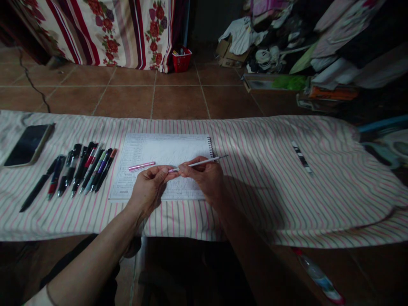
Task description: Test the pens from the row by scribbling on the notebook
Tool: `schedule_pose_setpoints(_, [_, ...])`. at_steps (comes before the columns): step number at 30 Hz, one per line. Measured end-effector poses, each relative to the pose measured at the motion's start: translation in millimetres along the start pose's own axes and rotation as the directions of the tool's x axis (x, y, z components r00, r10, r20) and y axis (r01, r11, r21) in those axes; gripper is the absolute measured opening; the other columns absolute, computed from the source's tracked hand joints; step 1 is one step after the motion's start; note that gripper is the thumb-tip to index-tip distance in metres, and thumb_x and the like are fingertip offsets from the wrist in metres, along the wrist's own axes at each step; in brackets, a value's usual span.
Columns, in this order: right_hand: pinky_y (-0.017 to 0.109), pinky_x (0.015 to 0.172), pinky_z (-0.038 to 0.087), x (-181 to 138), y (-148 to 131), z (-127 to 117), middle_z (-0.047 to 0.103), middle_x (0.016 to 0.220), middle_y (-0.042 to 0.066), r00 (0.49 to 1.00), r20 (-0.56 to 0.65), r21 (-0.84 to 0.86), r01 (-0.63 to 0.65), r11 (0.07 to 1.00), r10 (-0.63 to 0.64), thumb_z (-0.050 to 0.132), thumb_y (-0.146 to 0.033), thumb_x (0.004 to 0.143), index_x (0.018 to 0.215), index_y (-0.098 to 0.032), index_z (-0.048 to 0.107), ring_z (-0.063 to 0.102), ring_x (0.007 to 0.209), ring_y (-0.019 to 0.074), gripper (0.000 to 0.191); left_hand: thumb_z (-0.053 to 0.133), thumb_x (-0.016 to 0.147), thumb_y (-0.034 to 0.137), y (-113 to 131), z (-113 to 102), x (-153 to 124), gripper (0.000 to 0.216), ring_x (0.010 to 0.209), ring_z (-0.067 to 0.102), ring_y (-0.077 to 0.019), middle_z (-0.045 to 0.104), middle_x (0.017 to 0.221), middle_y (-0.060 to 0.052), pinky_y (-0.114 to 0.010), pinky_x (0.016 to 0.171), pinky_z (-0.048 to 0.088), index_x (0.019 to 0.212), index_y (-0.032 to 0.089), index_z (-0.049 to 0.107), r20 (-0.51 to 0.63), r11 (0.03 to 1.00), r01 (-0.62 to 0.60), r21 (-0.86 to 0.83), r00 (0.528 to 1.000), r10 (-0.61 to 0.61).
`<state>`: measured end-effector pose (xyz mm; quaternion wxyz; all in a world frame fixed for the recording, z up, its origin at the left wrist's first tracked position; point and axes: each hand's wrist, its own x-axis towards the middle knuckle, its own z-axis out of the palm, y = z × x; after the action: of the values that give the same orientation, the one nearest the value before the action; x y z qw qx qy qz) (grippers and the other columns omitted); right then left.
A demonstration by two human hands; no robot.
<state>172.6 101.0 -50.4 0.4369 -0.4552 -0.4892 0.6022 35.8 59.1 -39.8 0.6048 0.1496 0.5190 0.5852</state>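
Two bare hands are in view, both on one slim white pen (199, 163), held tilted above a spiral-bound notebook (191, 146) with its dark tip end higher. The right hand (205, 178) pinches the barrel between thumb and fingers, and the tip projects past that hand toward the person's right. The left hand (147, 192) closes thumb and forefinger on the opposite end, and the two hands stand just apart. A pink pen (142, 166) lies on the notebook's printed sheet near the left hand, untouched. The sheet's printing is too small to read, and no brand or label can be made out on any pen. The notebook rests on a pink-and-grey striped cloth (255, 204). Left of the notebook, a close row of dark and coloured pens (79, 170) lies side by side, and further left a smartphone (28, 145) in a tan case lies screen up. Well to the right, a black-and-white pen (301, 156) lies alone on the cloth. Beyond the cloth are brown floor tiles (124, 102) and a red basket (182, 59) against a floral-patterned drape (108, 29).
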Motion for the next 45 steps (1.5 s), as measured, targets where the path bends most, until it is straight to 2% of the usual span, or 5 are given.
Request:
schedule_pose_setpoints(5, [0.027, 0.059, 0.055, 0, -1, 1, 0.071, 0.062, 0.002, 1.000, -0.006, 0.003, -0.002, 1.000, 0.002, 0.076, -0.035, 0.062, 0.068, -0.018, 0.066, 0.068, 0.059, 0.0157, 0.020, 0.075, 0.068, 0.015, -2, 0, 1, 0.008, 0.062, 0.066, -0.0110, 0.069, 0.063, -0.004, -0.020, 0.069, 0.052, 0.067, 0.010, 0.069, 0.001, 1.000, -0.022, 0.002, 1.000, 0.022])
schedule_pose_setpoints(12, [0.025, 0.053, 0.053, -2, 0, 7, 0.071, 0.062, 0.003, 1.000, 0.005, -0.080, 0.009, 0.997, -0.009, 0.075, -0.035, 0.064, 0.069, -0.018, 0.066, 0.067, 0.058, 0.0161, 0.020, 0.074, 0.068, 0.022, -5, -2, -1, 0.014, 0.050, 0.053, -0.0068, 0.064, 0.057, -0.002, -0.017, 0.051, 0.042, 0.074, 0.010, 0.070, 0.129, 0.991, -0.104, 0.089, 0.987, 0.092])
schedule_pose_setpoints(25, [0.026, 0.053, 0.056, -4, -3, 7, 0.070, 0.060, 0.000, 0.993, 0.042, -0.042, -0.109, 0.993, 0.110, 0.077, -0.039, 0.059, 0.067, -0.018, 0.067, 0.066, 0.056, 0.0146, 0.025, 0.079, 0.060, 0.018, 0, 1, -1, 0.018, 0.047, 0.056, -0.0086, 0.064, 0.053, -0.002, -0.018, 0.049, 0.045, 0.064, 0.010, 0.064, 0.084, 0.996, -0.069, 0.060, 0.994, 0.063])
schedule_pose_setpoints(38, [0.020, 0.038, 0.036, -3, -2, 7, 0.067, 0.054, 0.000, 0.998, -0.013, -0.076, -0.058, 0.995, 0.057, 0.074, -0.036, 0.062, 0.065, -0.018, 0.066, 0.051, 0.041, 0.0082, 0.020, 0.056, 0.079, 0.000, -1, 9, -4, 0.022, 0.049, 0.059, -0.0065, 0.065, 0.055, -0.006, -0.014, 0.052, 0.048, 0.060, 0.007, 0.064, -0.014, 0.992, 0.087, -0.091, 0.996, -0.089])
schedule_pose_setpoints(45, [0.024, 0.054, 0.050, -4, -4, 7, 0.069, 0.058, 0.000, 0.994, 0.039, -0.013, -0.098, 0.995, 0.098, 0.077, -0.035, 0.061, 0.066, -0.018, 0.065, 0.063, 0.054, 0.0127, 0.022, 0.062, 0.075, 0.003, -7, 5, -2, 0.015, 0.051, 0.060, -0.0080, 0.065, 0.056, -0.006, -0.014, 0.053, 0.049, 0.061, 0.008, 0.064, 0.019, 0.995, 0.041, -0.089, 0.999, -0.039])
